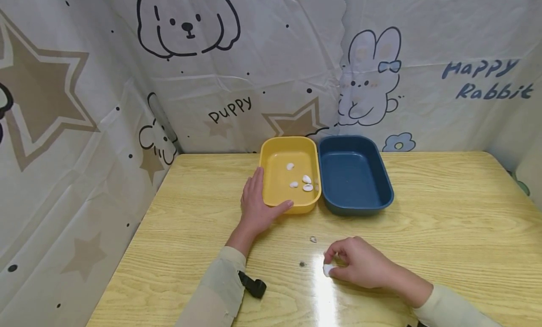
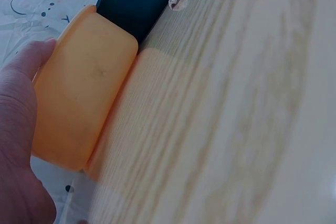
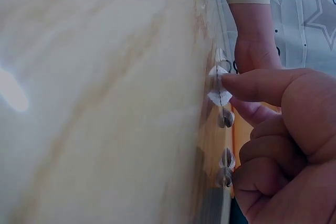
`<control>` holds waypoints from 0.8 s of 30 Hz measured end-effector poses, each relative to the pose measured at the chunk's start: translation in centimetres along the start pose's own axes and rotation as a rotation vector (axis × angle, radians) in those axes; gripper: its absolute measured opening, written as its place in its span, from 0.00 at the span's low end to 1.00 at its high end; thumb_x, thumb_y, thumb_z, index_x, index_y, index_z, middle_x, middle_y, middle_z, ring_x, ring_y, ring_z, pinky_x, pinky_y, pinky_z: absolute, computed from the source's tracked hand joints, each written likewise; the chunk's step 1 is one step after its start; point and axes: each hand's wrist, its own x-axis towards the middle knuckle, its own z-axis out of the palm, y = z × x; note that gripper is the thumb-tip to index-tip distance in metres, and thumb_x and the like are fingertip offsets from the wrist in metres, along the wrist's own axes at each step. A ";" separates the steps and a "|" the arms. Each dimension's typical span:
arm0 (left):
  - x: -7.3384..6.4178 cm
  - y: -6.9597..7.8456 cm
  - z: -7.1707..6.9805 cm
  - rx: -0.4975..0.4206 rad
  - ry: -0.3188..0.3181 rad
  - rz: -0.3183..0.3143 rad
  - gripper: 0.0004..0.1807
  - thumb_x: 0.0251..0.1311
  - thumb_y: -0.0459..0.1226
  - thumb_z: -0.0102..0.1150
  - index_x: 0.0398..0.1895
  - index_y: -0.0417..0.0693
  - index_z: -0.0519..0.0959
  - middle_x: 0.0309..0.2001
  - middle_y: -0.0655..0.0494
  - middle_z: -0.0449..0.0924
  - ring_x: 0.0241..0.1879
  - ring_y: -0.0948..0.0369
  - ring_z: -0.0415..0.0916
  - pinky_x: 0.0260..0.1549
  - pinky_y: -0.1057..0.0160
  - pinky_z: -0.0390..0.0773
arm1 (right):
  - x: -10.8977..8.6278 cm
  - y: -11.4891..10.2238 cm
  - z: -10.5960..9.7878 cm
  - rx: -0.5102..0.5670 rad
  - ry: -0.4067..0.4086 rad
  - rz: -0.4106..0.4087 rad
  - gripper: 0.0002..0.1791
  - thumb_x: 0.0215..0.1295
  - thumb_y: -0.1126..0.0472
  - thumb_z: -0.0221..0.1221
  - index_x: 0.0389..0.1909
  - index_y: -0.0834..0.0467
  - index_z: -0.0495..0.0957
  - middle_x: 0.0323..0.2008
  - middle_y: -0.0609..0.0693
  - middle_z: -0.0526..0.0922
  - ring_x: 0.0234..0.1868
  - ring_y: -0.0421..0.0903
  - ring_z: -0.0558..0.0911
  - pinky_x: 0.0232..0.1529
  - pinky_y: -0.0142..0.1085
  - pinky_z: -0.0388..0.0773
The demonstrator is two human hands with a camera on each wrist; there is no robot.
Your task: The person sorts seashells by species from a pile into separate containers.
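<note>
My right hand (image 1: 360, 263) pinches a white shell (image 1: 328, 269) between thumb and index finger, low at the tabletop. In the right wrist view the thumb lies against this white shell (image 3: 219, 95), and the other fingers curl in. My left hand (image 1: 258, 207) rests against the near left corner of a yellow tub (image 1: 311, 208), thumb stretched along the front rim, fingers fairly straight on the left side. Several white shells (image 1: 307, 187) lie inside that tub. Between the hands, a small shiny shell (image 1: 313, 239) and a small grey shell (image 1: 302, 264) lie on the table.
A dark blue tub (image 1: 355, 176) stands right beside the yellow one, the two touching. Both sit on the wood-grain table (image 1: 444, 214) near its far edge. Behind and to the left hangs a printed curtain (image 1: 288, 73).
</note>
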 end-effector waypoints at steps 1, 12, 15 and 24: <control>0.0 0.0 0.0 0.001 0.000 0.000 0.67 0.46 0.67 0.69 0.82 0.57 0.39 0.80 0.63 0.38 0.76 0.51 0.36 0.69 0.42 0.43 | 0.0 0.0 0.0 -0.005 -0.002 -0.001 0.07 0.58 0.56 0.72 0.34 0.46 0.83 0.12 0.34 0.61 0.15 0.31 0.59 0.21 0.28 0.63; 0.1 0.1 0.0 0.008 0.002 0.000 0.67 0.47 0.66 0.69 0.82 0.58 0.39 0.80 0.63 0.38 0.76 0.51 0.36 0.69 0.42 0.43 | 0.0 -0.2 0.3 -0.135 0.029 0.023 0.10 0.57 0.51 0.72 0.28 0.42 0.78 0.18 0.33 0.68 0.20 0.32 0.64 0.22 0.31 0.65; 0.1 0.1 0.0 0.012 0.006 0.005 0.66 0.47 0.66 0.69 0.82 0.57 0.40 0.80 0.62 0.38 0.76 0.50 0.37 0.69 0.42 0.44 | -0.1 -0.3 0.3 -0.169 0.043 0.028 0.12 0.57 0.48 0.71 0.25 0.41 0.76 0.19 0.32 0.71 0.19 0.32 0.65 0.23 0.32 0.67; 0.1 0.1 0.1 0.013 0.012 0.002 0.67 0.47 0.66 0.70 0.82 0.56 0.40 0.80 0.62 0.39 0.76 0.50 0.37 0.69 0.42 0.44 | -0.1 -0.3 -0.1 -0.110 -0.018 -0.016 0.15 0.52 0.56 0.74 0.37 0.39 0.81 0.14 0.34 0.61 0.16 0.32 0.59 0.22 0.28 0.60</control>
